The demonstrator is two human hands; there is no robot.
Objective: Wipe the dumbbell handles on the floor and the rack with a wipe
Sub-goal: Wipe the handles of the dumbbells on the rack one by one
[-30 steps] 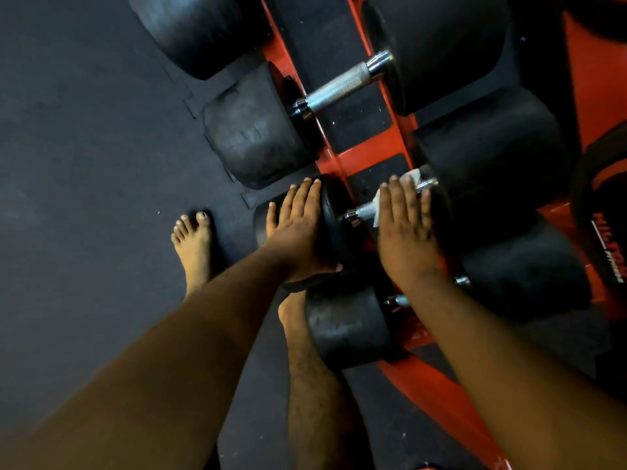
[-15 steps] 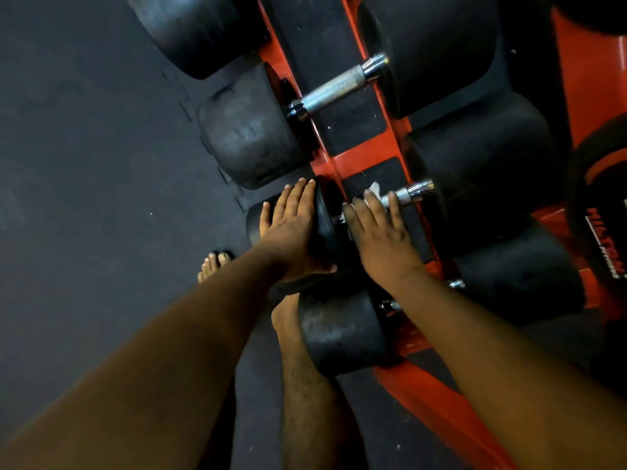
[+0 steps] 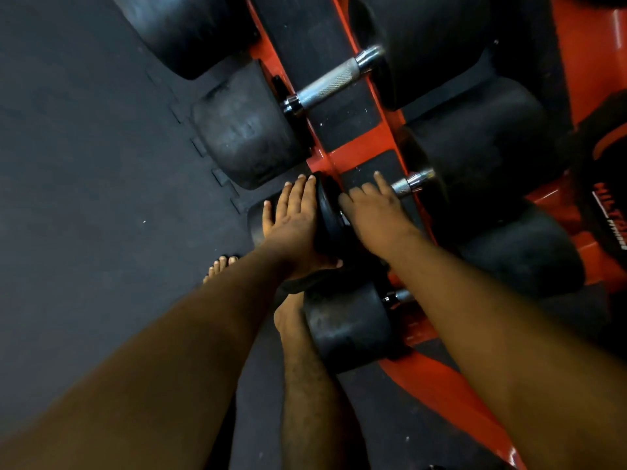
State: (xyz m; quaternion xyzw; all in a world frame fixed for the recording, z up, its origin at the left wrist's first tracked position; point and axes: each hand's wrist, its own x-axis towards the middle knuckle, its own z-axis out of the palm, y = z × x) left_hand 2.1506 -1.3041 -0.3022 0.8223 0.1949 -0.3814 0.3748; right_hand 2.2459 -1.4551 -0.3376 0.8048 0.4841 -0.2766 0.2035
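Observation:
A black dumbbell lies across the red rack [image 3: 356, 152], its chrome handle [image 3: 411, 184] showing only at the right end. My left hand [image 3: 295, 225] rests flat, fingers straight, on that dumbbell's left head [image 3: 328, 220]. My right hand [image 3: 373, 212] covers the left part of the handle, fingers curled over it. The wipe is hidden under this hand. Above it sits another dumbbell with a bare knurled handle [image 3: 334, 83].
A smaller dumbbell [image 3: 349, 327] sits on the rack just below my hands. Large black heads fill the rack's right side [image 3: 481, 147]. A black and red weight plate [image 3: 607, 198] is at the far right. My bare feet [image 3: 220, 266] stand on the dark rubber floor.
My right hand has slid left along the handle toward the left head, uncovering its chrome right end. The white wipe, visible before, is now hidden. My left hand stayed put.

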